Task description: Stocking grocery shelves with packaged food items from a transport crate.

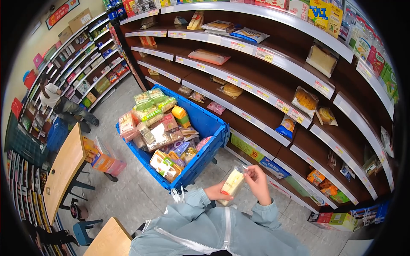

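Note:
A sandwich in a clear plastic wrapper (234, 181) is held upright in front of my jacket. My left hand (214, 192) is wrapped around its lower end, where red print shows. With thumb and fingers, my right hand (257, 181) pinches the loose plastic at the upper corner. Left of my hands, a blue plastic crate (201, 164) is heaped with packaged bread and cakes. A clear tray of baked goods with a yellow-green label (166, 164) lies at its near corner, and a pink bread package (128, 125) leans over its far-left rim.
Brown shelves (269, 92) with price strips curve along the right, carrying scattered bread packages such as a sliced loaf (321, 60). A wooden table (65, 169), an orange-pink carton (107, 160) and a blue stool (84, 231) stand left. A person (59, 99) bends by the far shelves.

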Demonstrator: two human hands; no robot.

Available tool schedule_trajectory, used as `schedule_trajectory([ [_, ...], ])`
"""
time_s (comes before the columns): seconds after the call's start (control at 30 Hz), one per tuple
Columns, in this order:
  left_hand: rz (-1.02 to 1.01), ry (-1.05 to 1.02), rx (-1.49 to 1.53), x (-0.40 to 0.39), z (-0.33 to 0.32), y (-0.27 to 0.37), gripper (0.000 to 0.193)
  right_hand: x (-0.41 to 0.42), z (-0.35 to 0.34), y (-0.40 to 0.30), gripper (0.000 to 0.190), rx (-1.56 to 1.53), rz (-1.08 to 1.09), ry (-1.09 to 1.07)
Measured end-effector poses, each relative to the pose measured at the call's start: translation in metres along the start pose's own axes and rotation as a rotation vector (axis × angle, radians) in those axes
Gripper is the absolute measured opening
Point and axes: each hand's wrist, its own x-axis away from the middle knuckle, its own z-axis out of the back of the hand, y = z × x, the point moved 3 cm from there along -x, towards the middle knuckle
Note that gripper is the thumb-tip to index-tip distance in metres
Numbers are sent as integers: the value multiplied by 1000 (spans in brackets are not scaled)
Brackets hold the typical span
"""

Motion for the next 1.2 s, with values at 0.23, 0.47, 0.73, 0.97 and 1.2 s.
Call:
schedule_trajectory([
  [0.23, 70, -63, 45, 16, -18, 4, 55, 9, 3, -25, 14, -10, -45, -215],
  [0.47, 13, -142, 102, 88, 25, 66, 62, 17, -42, -56, 20, -290, 87, -312],
  [0.73, -349, 333, 381, 202, 131, 87, 71, 19, -168, -40, 13, -105, -75, -300],
  [0.97, -341, 328, 614, 269, 187, 86, 52, 20, -271, -51, 20, 103, -75, -598],
  [1.2, -208, 670, -466, 268, 201, 69, 69, 16, -333, -40, 57, -510, -246, -506],
])
